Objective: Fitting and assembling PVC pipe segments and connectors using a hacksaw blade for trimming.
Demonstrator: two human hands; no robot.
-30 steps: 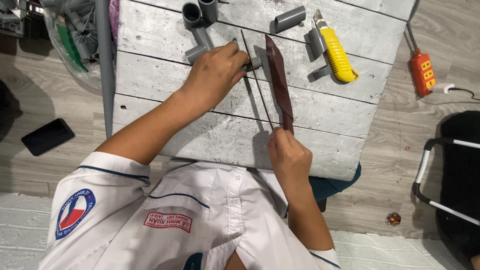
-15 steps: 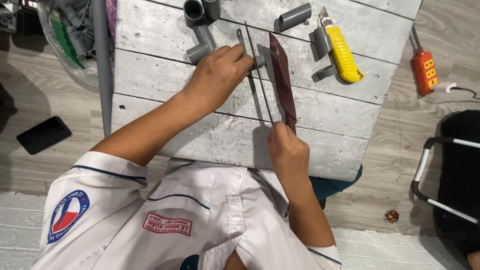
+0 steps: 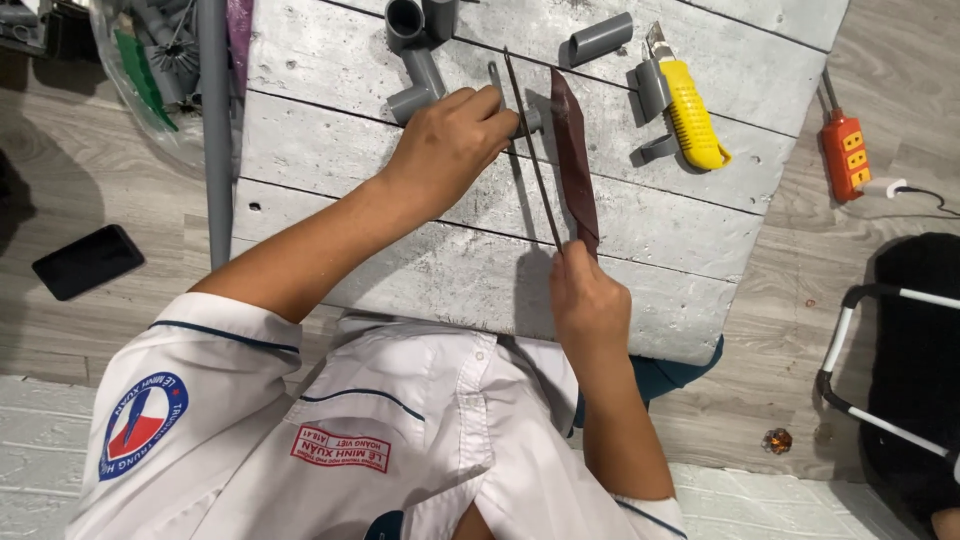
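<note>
1. Since the earlier frames the left hand (image 3: 450, 150) has stayed clamped on the small grey pipe piece (image 3: 530, 122), and the hacksaw (image 3: 570, 160) has shifted only a little along its line; the view itself has drifted slightly
2. The left hand's fingers are curled tight around the pipe piece, pressing it to the desk (image 3: 420, 260), likely so it cannot roll under the blade
3. The right hand (image 3: 590, 305) has its fingers closed on the near end of the saw, whose thin blade crosses the pipe piece just beside the left fingertips
4. The pipe piece lies mid-desk, between a grey elbow fitting (image 3: 415, 85) and a yellow utility knife (image 3: 690, 115), with a short grey tube (image 3: 600, 38) near
5. The saw's path toward the body is open; the desk's near edge sits just under the right hand, and the long grey pipe (image 3: 215, 130) lies well apart at the left edge
</note>
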